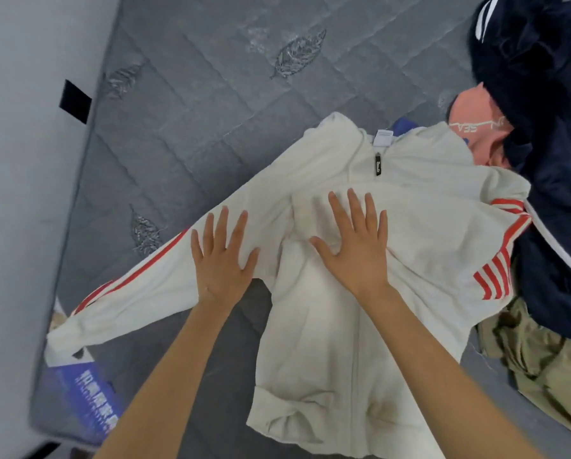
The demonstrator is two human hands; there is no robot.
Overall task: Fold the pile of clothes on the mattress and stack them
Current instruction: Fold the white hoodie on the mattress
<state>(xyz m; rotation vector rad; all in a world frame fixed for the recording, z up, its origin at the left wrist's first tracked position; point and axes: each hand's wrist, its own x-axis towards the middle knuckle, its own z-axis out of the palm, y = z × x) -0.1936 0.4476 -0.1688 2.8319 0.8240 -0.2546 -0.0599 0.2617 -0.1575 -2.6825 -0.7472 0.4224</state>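
As it bears all else, mattress: grey quilted fabric mattress [211, 77] with stitched leaf motifs; we log it first.
Jacket: white zip-front hooded jacket with orange-red stripes [426, 226] lies front-up on the mattress, collar away from us and hem nearest us. Its long axis runs near-to-far, leaning a little.
Pile: dark navy jacket with white stripes [525, 61], crumpled olive-khaki garment [542, 352] and pink garment with white lettering [476, 107] are heaped at the right, touching the white jacket's side. None is folded yet.
Sleeves: outstretched striped sleeve [128, 293] runs out to the left, cuff at the mattress edge. The other sleeve is bunched against the pile.
Left hand: left hand [222, 260] lies flat, fingers straight and spread, pressing where that sleeve joins the body. It grips nothing.
Right hand: right hand [357, 243] lies flat and spread on the chest, near the zip line. It grips nothing.
Key relation: we judge a sleeve fold is next. The sleeve lies left of both hands, and the left hand is nearer.
Zip pull: small black zip pull [377, 165] sits beyond the right fingertips, near the collar.
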